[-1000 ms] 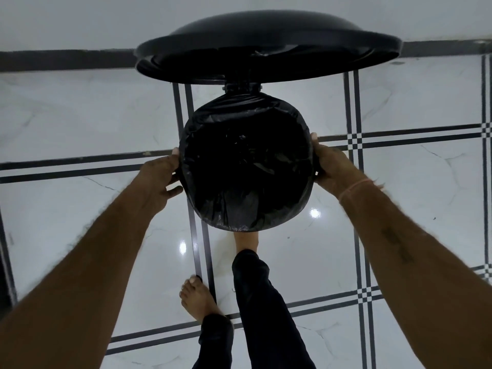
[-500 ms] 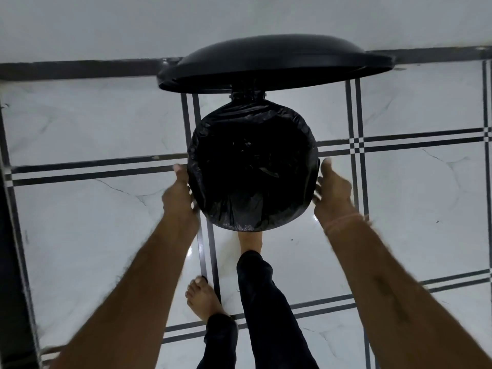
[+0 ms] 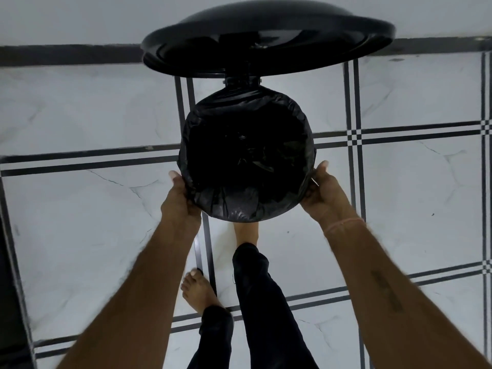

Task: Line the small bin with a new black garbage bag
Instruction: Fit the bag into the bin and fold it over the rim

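Note:
The small round bin stands on the floor with its black lid (image 3: 266, 41) raised at the far side. A black garbage bag (image 3: 226, 206) lines the inside, and its edge is folded over the rim all round. My left hand (image 3: 181, 201) holds the bag's folded edge at the near left of the rim, with the thumb up along it and the fingers hidden underneath. At the near right, my right hand (image 3: 326, 195) grips the edge the same way, fingers curled against the plastic.
White marble floor tiles (image 3: 80, 235) with dark stripe borders surround the bin. My right foot (image 3: 246, 231) reaches under the bin's near side; my left foot (image 3: 198, 291) stands behind it. A dark object (image 3: 10, 288) fills the left edge. A wall skirting (image 3: 66, 53) runs behind.
Both hands slid from the bin's sides toward its near edge and now hold the bag's folded rim. The lid stays raised.

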### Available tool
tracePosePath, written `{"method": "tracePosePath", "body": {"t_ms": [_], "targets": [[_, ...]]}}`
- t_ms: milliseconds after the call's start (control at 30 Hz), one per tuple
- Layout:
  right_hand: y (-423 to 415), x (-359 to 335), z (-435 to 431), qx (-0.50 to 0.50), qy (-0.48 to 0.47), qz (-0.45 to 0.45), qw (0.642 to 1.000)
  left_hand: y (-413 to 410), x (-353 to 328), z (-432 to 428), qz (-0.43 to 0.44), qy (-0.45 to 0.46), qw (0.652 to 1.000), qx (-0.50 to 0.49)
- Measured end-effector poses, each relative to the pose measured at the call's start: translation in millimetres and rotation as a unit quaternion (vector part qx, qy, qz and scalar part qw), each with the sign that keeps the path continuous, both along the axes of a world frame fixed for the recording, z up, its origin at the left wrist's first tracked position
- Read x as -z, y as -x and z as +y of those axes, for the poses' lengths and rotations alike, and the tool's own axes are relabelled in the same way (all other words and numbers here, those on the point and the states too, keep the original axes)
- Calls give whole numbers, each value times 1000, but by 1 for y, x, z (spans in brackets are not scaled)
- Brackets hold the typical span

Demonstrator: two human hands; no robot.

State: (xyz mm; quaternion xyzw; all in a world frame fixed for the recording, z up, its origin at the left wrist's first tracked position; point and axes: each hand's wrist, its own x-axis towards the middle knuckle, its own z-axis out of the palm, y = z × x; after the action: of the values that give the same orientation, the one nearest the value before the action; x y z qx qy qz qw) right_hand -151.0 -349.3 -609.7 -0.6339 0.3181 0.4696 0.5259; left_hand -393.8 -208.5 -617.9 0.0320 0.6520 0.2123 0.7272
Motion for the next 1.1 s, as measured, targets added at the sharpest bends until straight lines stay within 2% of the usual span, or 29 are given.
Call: {"method": "tracePosePath", "body": {"t_ms": [100,167,333,500,733,900,1000,1100], "targets": [[3,-8,-8,-36,-1,48,998,3,-13,-12,-5,-8,1000,13],[3,-5,-10,-21,-21,61,998,6,-11,-14,-18,-1,1000,22],[25,0,-17,67,-71,24,995,6,7,-29,-58,-2,996,-61],[71,-7,-36,115,-60,85,988,5,-1,-75,-83,78,989,-97],[82,7,-21,237,-58,57,968,-13,11,-90,-106,50,975,-191],[93,-7,-3,287,-61,50,955,-16,17,-90,-109,47,975,-190],[108,-25,-5,285,-55,75,954,-21,5,-98,-102,59,972,-205],[128,-30,-8,265,-66,99,957,-20,-6,-118,-119,71,975,-175]]}}
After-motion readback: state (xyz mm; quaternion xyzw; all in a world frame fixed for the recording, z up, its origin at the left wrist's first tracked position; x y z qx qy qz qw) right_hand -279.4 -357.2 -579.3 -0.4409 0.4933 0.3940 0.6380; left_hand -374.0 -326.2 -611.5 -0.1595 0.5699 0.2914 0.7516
